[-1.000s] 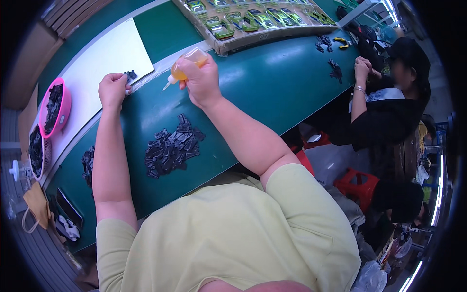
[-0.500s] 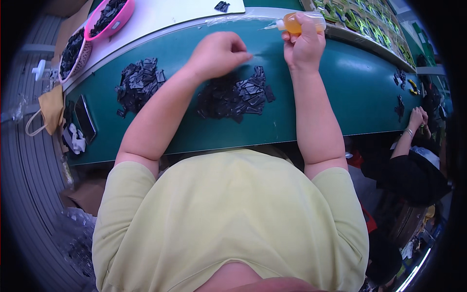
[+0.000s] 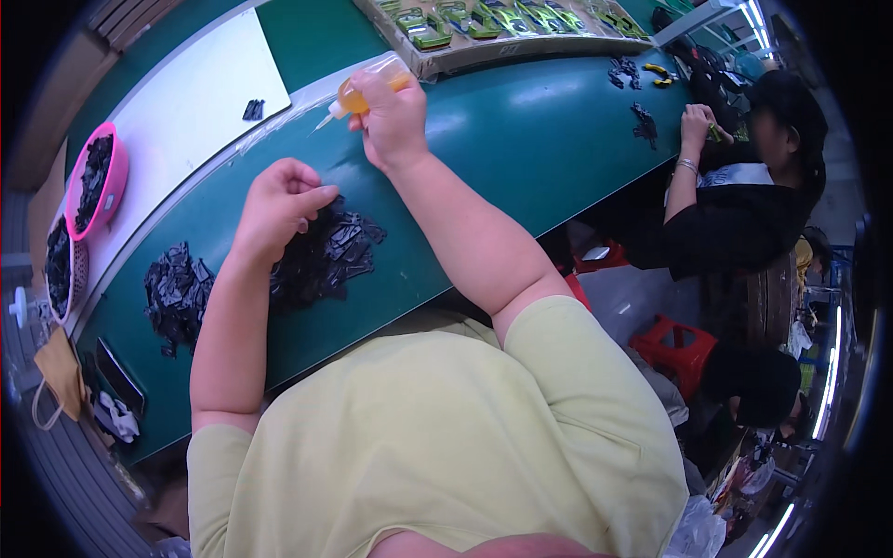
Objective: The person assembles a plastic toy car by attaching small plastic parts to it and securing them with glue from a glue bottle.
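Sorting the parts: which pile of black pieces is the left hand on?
The middle pile of black pieces, beneath the left hand; the other pile lies apart, further left.

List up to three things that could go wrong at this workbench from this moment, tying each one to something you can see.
1. The right hand holds a squeeze bottle of amber liquid with its nozzle tilted down over the green table; a drip could land there.
2. The left hand picks at a loose pile of black parts; neighbouring pieces may scatter.
3. A second pile lies near the table edge and could get knocked off.
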`<state>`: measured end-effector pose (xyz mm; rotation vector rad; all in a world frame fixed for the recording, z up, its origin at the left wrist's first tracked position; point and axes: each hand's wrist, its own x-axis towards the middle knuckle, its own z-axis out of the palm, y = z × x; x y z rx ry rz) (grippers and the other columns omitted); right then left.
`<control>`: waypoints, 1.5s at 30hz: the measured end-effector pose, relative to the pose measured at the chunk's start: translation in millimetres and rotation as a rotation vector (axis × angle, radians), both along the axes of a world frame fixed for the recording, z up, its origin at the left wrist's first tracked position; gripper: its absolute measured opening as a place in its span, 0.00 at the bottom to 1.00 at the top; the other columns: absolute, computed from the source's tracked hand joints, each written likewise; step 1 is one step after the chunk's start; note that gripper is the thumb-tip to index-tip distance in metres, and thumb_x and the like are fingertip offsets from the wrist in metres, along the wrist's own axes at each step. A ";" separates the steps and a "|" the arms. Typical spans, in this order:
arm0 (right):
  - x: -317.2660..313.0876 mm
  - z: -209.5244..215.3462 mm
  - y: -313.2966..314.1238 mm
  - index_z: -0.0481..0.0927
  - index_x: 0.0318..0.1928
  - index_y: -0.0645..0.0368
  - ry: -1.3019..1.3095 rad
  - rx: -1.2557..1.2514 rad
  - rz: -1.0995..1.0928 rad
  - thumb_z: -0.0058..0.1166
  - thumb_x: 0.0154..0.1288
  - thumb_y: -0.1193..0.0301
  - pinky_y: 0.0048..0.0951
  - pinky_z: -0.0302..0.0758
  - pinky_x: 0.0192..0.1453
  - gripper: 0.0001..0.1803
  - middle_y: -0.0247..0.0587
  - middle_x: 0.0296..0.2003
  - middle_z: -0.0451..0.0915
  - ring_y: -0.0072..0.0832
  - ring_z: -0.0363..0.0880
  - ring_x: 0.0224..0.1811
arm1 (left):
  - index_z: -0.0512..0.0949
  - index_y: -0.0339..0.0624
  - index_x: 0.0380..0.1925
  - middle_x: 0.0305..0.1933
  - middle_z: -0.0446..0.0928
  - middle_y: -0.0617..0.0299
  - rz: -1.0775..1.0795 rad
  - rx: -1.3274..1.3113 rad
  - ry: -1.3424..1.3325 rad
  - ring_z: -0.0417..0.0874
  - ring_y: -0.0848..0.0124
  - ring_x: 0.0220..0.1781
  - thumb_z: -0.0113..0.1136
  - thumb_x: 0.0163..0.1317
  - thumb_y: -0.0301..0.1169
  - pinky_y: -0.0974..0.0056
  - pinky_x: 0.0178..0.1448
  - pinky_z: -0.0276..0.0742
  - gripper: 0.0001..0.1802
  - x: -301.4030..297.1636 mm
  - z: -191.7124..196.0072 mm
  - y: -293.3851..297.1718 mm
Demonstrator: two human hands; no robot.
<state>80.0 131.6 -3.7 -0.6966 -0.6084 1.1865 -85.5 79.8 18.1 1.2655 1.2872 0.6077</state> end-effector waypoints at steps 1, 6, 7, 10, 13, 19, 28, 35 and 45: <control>1.4 1.3 -0.7 0.75 0.35 0.61 -0.003 0.006 -0.014 0.58 0.56 0.70 0.20 0.68 0.17 0.09 0.38 0.27 0.77 0.23 0.77 0.23 | 0.76 0.38 0.28 0.26 0.74 0.68 -0.014 0.006 -0.003 0.73 0.79 0.25 0.67 0.52 0.29 0.73 0.25 0.69 0.09 -4.5 0.1 0.1; -1.4 -1.0 0.6 0.72 0.37 0.61 0.014 -0.005 0.050 0.59 0.55 0.71 0.20 0.70 0.16 0.12 0.39 0.29 0.78 0.23 0.78 0.24 | 0.75 0.35 0.34 0.27 0.75 0.65 0.219 -0.113 -0.371 0.73 0.79 0.23 0.61 0.57 0.22 0.75 0.24 0.69 0.06 -25.8 -8.1 3.9; -4.4 -1.9 0.3 0.72 0.37 0.61 0.020 -0.010 0.064 0.59 0.55 0.71 0.20 0.70 0.16 0.12 0.39 0.29 0.78 0.23 0.78 0.24 | 0.74 0.34 0.34 0.27 0.75 0.63 0.262 -0.125 -0.458 0.74 0.78 0.24 0.60 0.57 0.21 0.75 0.24 0.70 0.06 -33.2 -14.2 5.4; -12.3 -2.6 -2.9 0.74 0.34 0.60 0.006 0.021 0.090 0.60 0.55 0.70 0.20 0.70 0.16 0.10 0.38 0.27 0.78 0.22 0.77 0.23 | 0.72 0.34 0.33 0.29 0.74 0.58 0.218 -0.072 -0.587 0.75 0.72 0.28 0.56 0.58 0.19 0.70 0.32 0.73 0.04 -43.4 -28.8 10.0; -5.8 -1.4 -8.5 0.75 0.31 0.60 -0.026 0.061 0.092 0.59 0.55 0.71 0.19 0.70 0.18 0.08 0.37 0.25 0.77 0.21 0.77 0.23 | 0.67 0.29 0.55 0.35 0.72 0.58 0.205 -0.059 -0.611 0.78 0.67 0.36 0.53 0.62 0.20 0.64 0.43 0.77 0.20 -27.3 -19.2 9.4; -6.9 8.8 -17.9 0.76 0.33 0.63 -0.152 0.180 0.153 0.56 0.59 0.74 0.19 0.70 0.20 0.05 0.39 0.27 0.78 0.22 0.75 0.21 | 0.78 0.40 0.47 0.32 0.75 0.69 0.122 0.086 -0.280 0.74 0.82 0.31 0.58 0.61 0.26 0.77 0.31 0.70 0.13 -21.9 -13.3 3.5; -14.2 10.1 -24.9 0.76 0.36 0.64 -0.404 0.297 0.121 0.58 0.59 0.73 0.19 0.73 0.21 0.08 0.39 0.29 0.78 0.21 0.77 0.23 | 0.78 0.36 0.45 0.31 0.78 0.63 0.174 -0.010 -0.376 0.76 0.81 0.26 0.58 0.59 0.24 0.77 0.26 0.72 0.13 -28.5 -22.3 6.6; -14.5 7.9 -24.4 0.75 0.37 0.64 -0.480 0.319 0.116 0.60 0.59 0.73 0.19 0.75 0.23 0.10 0.39 0.31 0.79 0.21 0.79 0.26 | 0.74 0.31 0.46 0.33 0.80 0.56 0.152 0.034 -0.394 0.82 0.75 0.28 0.58 0.59 0.24 0.74 0.31 0.78 0.15 -27.4 -22.1 4.9; -15.3 6.8 -23.5 0.75 0.38 0.64 -0.493 0.334 0.121 0.60 0.60 0.72 0.19 0.76 0.23 0.10 0.39 0.31 0.79 0.21 0.79 0.26 | 0.73 0.29 0.46 0.33 0.80 0.53 0.133 0.019 -0.377 0.82 0.73 0.29 0.59 0.59 0.24 0.74 0.32 0.78 0.15 -26.6 -19.8 4.9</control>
